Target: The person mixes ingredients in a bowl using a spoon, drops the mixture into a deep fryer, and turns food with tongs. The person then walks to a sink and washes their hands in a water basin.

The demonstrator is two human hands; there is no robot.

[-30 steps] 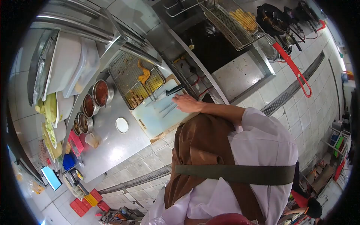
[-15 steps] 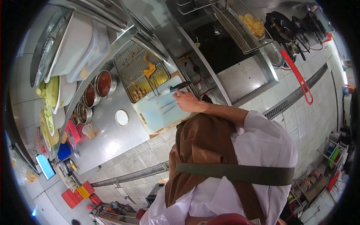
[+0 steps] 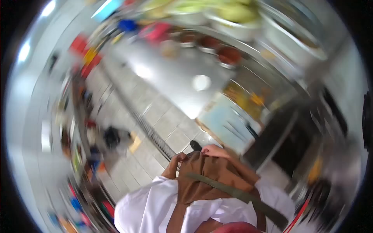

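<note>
Both hands are down at the front of the brown apron [image 3: 217,171] I wear, in a blurred view. My left hand [image 3: 173,166] is curled at its left edge, fingers closed on the cloth. My right hand [image 3: 215,151] is at the apron's front edge, fingers bent in and pinching the fabric. A knife [image 3: 250,128] with a black handle lies on the pale cutting board [image 3: 217,120], apart from both hands. Beyond the board sits the tray [image 3: 243,95] with fried pieces.
A steel counter [image 3: 159,73] carries a round white lid [image 3: 201,82] and several metal bowls of red sauce [image 3: 229,55]. White containers [image 3: 233,25] stand on the shelf above. A floor drain [image 3: 149,132] crosses the tiles. The dark fryer area [image 3: 287,155] is at right.
My view has swung round, shifting the counter up and right. My right hand has left the knife and moved back to the apron. My left hand has come into sight there.
</note>
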